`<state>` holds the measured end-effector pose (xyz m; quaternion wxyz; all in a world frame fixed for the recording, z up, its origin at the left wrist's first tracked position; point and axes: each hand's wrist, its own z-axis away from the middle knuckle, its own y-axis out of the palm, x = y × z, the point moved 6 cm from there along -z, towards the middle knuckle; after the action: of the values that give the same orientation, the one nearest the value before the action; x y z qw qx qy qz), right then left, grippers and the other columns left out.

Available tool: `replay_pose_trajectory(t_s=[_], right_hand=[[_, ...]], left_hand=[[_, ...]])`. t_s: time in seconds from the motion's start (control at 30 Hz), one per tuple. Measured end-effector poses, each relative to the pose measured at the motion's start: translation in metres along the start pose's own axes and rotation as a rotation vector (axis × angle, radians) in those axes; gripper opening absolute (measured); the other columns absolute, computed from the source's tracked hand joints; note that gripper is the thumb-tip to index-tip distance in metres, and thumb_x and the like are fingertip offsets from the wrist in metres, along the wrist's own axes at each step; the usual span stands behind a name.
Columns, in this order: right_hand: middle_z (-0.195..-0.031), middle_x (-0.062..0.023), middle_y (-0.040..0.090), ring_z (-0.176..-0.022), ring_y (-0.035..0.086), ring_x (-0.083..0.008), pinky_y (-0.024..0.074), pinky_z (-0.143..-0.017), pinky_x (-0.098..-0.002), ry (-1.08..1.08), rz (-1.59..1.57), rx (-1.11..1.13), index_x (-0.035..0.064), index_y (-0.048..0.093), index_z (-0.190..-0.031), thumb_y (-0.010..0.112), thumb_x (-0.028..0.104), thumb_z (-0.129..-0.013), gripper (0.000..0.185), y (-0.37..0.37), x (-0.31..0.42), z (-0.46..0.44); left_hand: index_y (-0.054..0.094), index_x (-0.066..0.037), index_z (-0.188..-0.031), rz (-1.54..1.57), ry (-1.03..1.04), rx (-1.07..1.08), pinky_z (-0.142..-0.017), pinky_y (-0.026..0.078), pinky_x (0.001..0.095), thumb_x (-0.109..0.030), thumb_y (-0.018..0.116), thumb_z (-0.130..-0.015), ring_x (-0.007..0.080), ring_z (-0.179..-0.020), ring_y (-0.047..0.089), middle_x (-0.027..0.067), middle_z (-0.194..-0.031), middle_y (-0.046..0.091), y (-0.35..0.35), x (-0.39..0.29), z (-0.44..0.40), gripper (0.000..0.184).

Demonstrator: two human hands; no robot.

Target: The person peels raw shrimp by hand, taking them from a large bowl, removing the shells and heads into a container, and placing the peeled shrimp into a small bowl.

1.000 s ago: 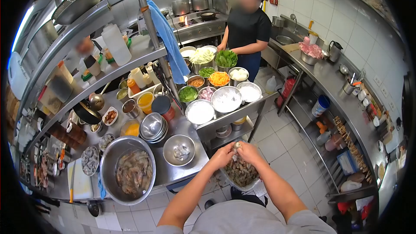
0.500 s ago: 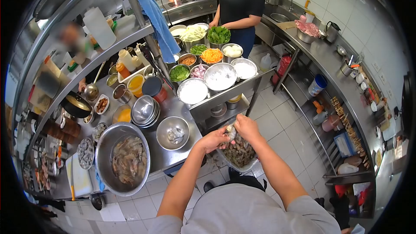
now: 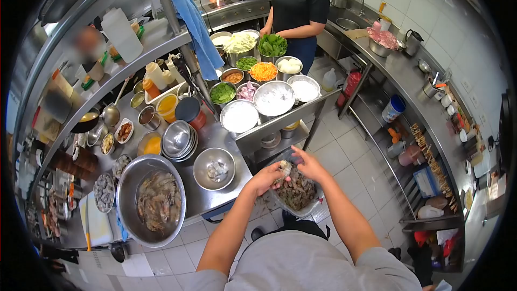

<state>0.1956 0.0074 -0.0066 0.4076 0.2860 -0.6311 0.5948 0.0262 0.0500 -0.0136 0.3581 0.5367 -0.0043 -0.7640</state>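
Observation:
My left hand (image 3: pixel 267 177) pinches a shrimp (image 3: pixel 285 168) above a container of shrimp shells and heads (image 3: pixel 295 193). Just to the right of the shrimp, my right hand (image 3: pixel 309 164) has its fingers apart, and nothing shows in it. A steel bowl (image 3: pixel 200 181) with a few peeled shrimp (image 3: pixel 217 171) stands on the counter left of my hands. Farther left is a large steel basin (image 3: pixel 125 207) of whole shrimp (image 3: pixel 159 200) in liquid.
A person in a dark shirt (image 3: pixel 299 8) stands across the prep station, near greens (image 3: pixel 272 46) and shredded carrot (image 3: pixel 264 71). Stacked steel bowls (image 3: pixel 179 137) stand behind the peeled shrimp. A blue towel (image 3: pixel 194 27) hangs from the shelf post. A long steel counter (image 3: pixel 398 78) runs along the right.
My right hand has come off the shrimp and its fingers have spread. My left hand still holds the shrimp. At the far left, the black pan has shifted left and another person's hand has left view.

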Motion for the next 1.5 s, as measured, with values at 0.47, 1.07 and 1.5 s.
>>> replay_pose_trajectory(t_s=[0.47,1.07,1.5], right_hand=[[-0.092,-0.0084,0.069,-0.081,0.065,-0.0191,0.0515,-0.075,-0.0311,-0.204,-0.057,0.175,0.0060,0.069,-0.104,0.059,0.002,-0.081,0.025,0.002,0.034,0.007],[-0.101,-0.0084,0.065,-0.083,0.063,-0.0158,0.0532,-0.074,-0.0309,0.048,-0.147,-0.043,0.0015,0.063,-0.112,0.066,0.008,-0.087,0.027,0.003,-0.036,0.006],[-0.089,-0.0085,0.060,-0.076,0.061,-0.0202,0.0523,-0.070,-0.0330,0.023,-0.001,-0.176,0.0033,0.063,-0.094,0.078,0.011,-0.075,0.026,0.005,0.006,0.020]], left_hand=[[0.060,-0.012,-0.100,-0.277,-0.197,0.281,-0.049,0.032,0.0209,-0.016,0.052,-0.092,0.0064,-0.057,0.047,0.0001,-0.084,0.063,0.005,0.012,-0.004,0.012],[0.067,-0.007,-0.109,-1.134,0.340,-0.521,-0.084,0.052,0.0475,-0.013,0.058,-0.082,0.0399,-0.092,0.064,0.0199,-0.101,0.068,-0.004,-0.015,0.005,0.029],[0.067,-0.003,-0.099,-1.208,0.439,-0.656,-0.077,0.053,0.0480,-0.016,0.060,-0.085,0.0390,-0.085,0.066,0.0209,-0.094,0.068,0.027,-0.037,0.007,0.020]])
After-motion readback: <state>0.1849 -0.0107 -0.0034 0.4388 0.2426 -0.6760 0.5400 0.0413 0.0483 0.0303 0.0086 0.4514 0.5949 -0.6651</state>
